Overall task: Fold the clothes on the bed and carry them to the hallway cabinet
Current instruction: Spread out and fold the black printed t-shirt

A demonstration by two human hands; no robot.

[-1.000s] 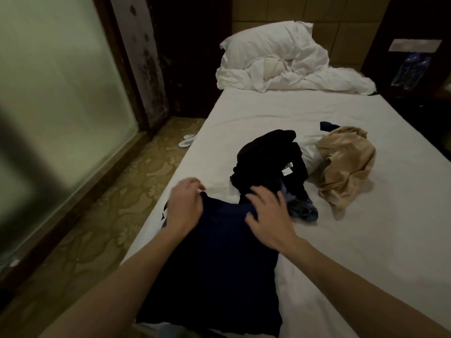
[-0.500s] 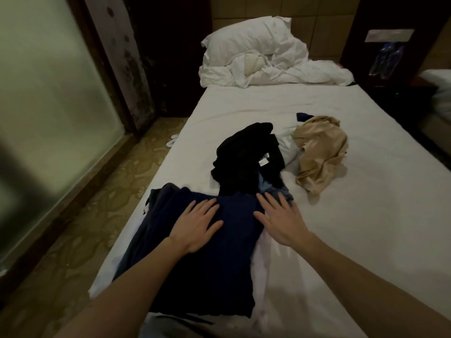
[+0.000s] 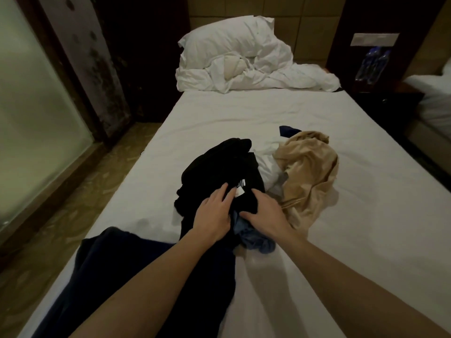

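Obs: both your hands are out on the pile at mid-bed. Left hand (image 3: pixel 214 215) lies flat on the black garment (image 3: pixel 219 167), fingers straight, just beside its white label (image 3: pixel 240 190); nothing gripped. Right hand (image 3: pixel 266 215) rests where the black cloth meets the blue garment (image 3: pixel 256 240); its fingertips dip into the folds, so you cannot tell from here whether it is pinching cloth or only pressing.

Position of work: dark navy garment (image 3: pixel 136 276) lies spread at the near left corner of the bed (image 3: pixel 244 113), part of it hanging over the left edge. Tan garment (image 3: pixel 307 172) is heaped just right of the black one, with a white piece (image 3: pixel 266 167) between them. Pillow and crumpled duvet (image 3: pixel 244 57) sit well apart at the head.

Risks, judged:
- Black, blue and white pieces overlap. Lift the black one now and you likely drag the others with it, tangling the heap.
- The tan garment's drawstring (image 3: pixel 291 202) lies near your right hand; it could snag.
- The navy piece overhangs the edge. Any tug on cloth touching it may slide it to the floor (image 3: pixel 73 203).
- Light is dim and the fabrics are dark: seams are hard to read, so a crooked fold is plausible.
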